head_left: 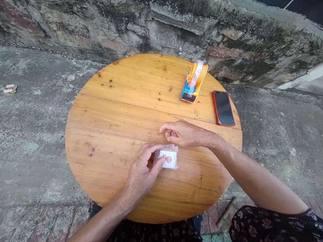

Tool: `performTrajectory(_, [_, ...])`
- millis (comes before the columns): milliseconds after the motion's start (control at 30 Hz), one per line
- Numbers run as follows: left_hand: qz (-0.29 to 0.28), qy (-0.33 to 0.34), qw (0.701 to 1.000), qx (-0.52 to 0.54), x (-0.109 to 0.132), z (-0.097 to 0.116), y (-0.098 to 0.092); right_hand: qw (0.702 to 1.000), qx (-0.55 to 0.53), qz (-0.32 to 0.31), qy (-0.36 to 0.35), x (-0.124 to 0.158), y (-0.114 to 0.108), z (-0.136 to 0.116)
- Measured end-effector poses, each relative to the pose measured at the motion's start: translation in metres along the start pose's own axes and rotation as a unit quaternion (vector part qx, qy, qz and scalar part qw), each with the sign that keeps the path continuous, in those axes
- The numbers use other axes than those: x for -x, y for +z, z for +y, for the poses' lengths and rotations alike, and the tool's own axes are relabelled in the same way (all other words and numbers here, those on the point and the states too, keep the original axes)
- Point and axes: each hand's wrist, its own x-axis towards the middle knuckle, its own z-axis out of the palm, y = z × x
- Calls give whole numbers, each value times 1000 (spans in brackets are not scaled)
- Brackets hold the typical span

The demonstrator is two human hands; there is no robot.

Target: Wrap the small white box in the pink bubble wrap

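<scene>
My left hand grips a small white package by its left side, thumb on top and fingers behind. The package is wrapped in clear, wrinkled plastic and has a pinkish round mark on its face. It is low over the round wooden table; whether it touches the wood I cannot tell. Just above and to the right of it hovers my right hand, fingers loosely bent and apart, with nothing visible in them. Beyond, an orange and blue tape dispenser carries a roll of tape with coloured prints.
A phone in a red case lies near the table's right edge. Behind the table runs a rough stone wall. A small crumpled packet lies on the concrete ground at left. A stick lies on the bricks below right.
</scene>
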Motion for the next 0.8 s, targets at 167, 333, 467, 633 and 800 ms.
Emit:
performTrajectory(167, [6,20,1000,-8,1,-2,0,999,13,40,-33,-1,6,7])
performTrajectory(333, [7,23,1000,-5,1,-1,0,998,9,56,-33,1,7,6])
performTrajectory(467, [7,23,1000,-8,1,-1,0,998,-8,55,-18,3,4,-1])
performTrajectory(633, [-4,21,1000,-9,2,-3,0,999,-40,22,-10,6,-1,-15])
performTrajectory(800, [-2,18,1000,-10,1,-2,0,998,-62,7,-11,9,-3,-21])
